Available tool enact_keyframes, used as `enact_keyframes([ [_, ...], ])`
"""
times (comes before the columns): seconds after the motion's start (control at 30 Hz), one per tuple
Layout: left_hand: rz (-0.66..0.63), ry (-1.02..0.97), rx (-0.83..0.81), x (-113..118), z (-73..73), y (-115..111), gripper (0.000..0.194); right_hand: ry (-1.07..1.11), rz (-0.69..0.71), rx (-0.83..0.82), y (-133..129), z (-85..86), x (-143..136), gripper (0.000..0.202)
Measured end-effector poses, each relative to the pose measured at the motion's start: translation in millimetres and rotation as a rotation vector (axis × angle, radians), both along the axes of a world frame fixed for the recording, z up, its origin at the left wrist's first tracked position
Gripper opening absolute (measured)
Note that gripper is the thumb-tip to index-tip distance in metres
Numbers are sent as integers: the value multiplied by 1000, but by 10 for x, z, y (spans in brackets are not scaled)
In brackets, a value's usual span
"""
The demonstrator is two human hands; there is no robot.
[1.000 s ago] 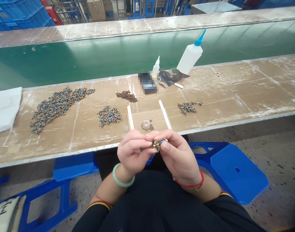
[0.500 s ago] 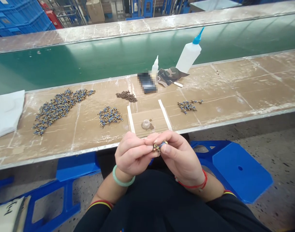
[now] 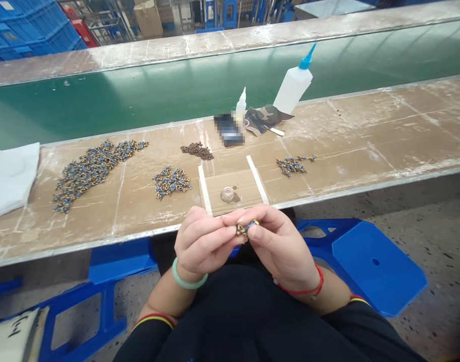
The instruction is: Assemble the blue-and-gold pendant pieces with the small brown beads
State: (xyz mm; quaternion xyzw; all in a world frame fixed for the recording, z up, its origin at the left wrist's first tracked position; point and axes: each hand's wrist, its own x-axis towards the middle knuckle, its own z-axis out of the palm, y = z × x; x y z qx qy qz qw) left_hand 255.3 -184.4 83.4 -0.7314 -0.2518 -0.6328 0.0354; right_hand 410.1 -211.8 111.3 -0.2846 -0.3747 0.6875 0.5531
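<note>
A small blue, black and gold painted piece (image 3: 246,228) is pinched between both hands in front of my chest, just off the table's near edge. My left hand (image 3: 205,240), with a green bangle on its wrist, is closed on its left end. My right hand (image 3: 277,239), a red cord at the wrist, grips the other end between thumb and fingers. The fingertips cover much of the piece, so its exact kind does not show. Beyond the hands a small clear round dish (image 3: 227,194) sits on a cardboard patch (image 3: 235,183) between two white strips.
Similar small pieces lie in a large pile (image 3: 97,168), a middle pile (image 3: 171,182) and a right pile (image 3: 292,165). Small brown bits (image 3: 198,150) are heaped behind. Farther back stand a dropper bottle (image 3: 241,103) and a large white bottle (image 3: 293,88) near a dark phone-like object (image 3: 230,130).
Both hands have shifted very slightly to the left with the small piece, the left one most. Their grip looks the same, and the things on the table have stayed put.
</note>
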Motion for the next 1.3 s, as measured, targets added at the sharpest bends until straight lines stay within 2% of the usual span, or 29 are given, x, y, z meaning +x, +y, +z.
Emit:
enact_keyframes([
  [0.13,-14,50,33,-45,32,33,5,23,-17,5,-1,10,-10,12],
  [0.43,-21,143,70,-129,36,42,4,4,-6,5,-9,5,-20,18],
  [0.67,2,127,67,-112,4,87,5,9,-41,22,-6,-32,-38,15],
  [0.77,-35,43,-12,-30,-16,121,20,31,-124,25,14,-55,-65,15],
  [0.9,-204,-143,-275,113,-118,40,57,27,-271,81,56,-53,-104,19],
  [1.03,-408,-247,-522,219,-250,-118,66,17,-379,207,79,-80,-136,11],
  [1.2,-600,-215,-570,277,-322,-178,77,-72,-500,396,91,-200,-167,10],
  [1.3,-670,-184,-557,299,-332,-173,78,-68,-513,460,103,-246,-182,16],
])
